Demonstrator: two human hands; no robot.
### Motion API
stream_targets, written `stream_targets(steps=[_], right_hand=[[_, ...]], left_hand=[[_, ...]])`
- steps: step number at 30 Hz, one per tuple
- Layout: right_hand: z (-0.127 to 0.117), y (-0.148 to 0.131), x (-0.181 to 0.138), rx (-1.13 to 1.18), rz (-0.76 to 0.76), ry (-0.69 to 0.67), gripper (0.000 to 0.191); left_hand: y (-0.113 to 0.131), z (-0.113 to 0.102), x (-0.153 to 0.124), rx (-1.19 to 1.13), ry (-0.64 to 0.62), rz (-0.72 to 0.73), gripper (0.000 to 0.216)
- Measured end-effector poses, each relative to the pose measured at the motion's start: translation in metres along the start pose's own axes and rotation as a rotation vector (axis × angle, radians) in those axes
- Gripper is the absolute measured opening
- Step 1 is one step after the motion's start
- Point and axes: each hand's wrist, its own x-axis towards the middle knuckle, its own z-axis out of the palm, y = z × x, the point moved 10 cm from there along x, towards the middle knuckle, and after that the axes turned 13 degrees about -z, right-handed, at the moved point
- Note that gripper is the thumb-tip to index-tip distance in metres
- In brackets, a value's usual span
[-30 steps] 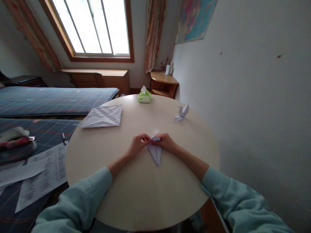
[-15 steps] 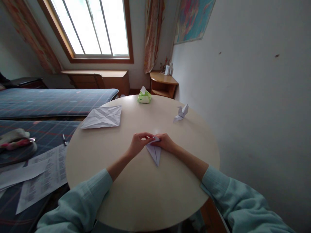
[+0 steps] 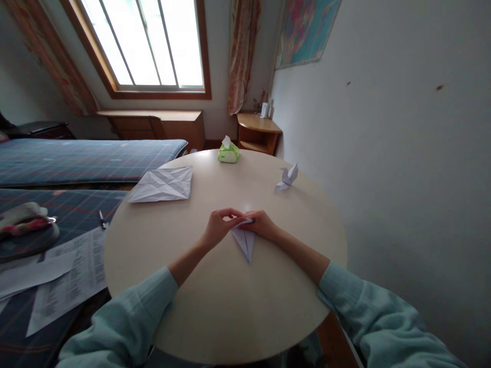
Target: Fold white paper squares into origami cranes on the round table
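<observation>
A white folded paper piece [image 3: 245,241], narrow and pointed toward me, lies on the round beige table [image 3: 215,301]. My left hand [image 3: 219,227] pinches its far end from the left, fingers curled over the top fold. My right hand [image 3: 261,225] presses the same end from the right, fingers closed on the paper. Both hands meet at the wide end, and the tip toward me lies free on the table.
A creased, unfolded white sheet [image 3: 163,184] lies at the table's far left. A finished paper bird [image 3: 286,179] stands at the far right, a green tissue pack [image 3: 228,152] at the far edge. Printed papers [image 3: 65,278] and a pen [image 3: 101,220] lie on the bed at left.
The raised top fold of the paper has been pressed down flatter. My left fingers have moved slightly right over it. The hands otherwise stay in place.
</observation>
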Motion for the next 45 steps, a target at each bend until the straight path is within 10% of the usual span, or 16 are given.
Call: stream_targets(steps=[11,18,27,45], right_hand=[[-0.001,0.003,-0.001,-0.046,0.004,0.009,0.018],[-0.001,0.001,0.0,-0.087,0.016,-0.028,0.022],[-0.02,0.007,-0.001,-0.188,0.02,0.094,0.009],[-0.028,-0.003,-0.002,-0.24,0.062,0.177,0.011]], left_hand=[[0.007,0.005,-0.001,-0.072,-0.065,0.031,0.018],[-0.027,0.016,0.006,0.341,-0.285,0.038,0.017],[-0.049,-0.012,0.021,0.557,-0.012,-0.005,0.009],[-0.054,-0.002,0.02,0.419,-0.082,-0.049,0.022]])
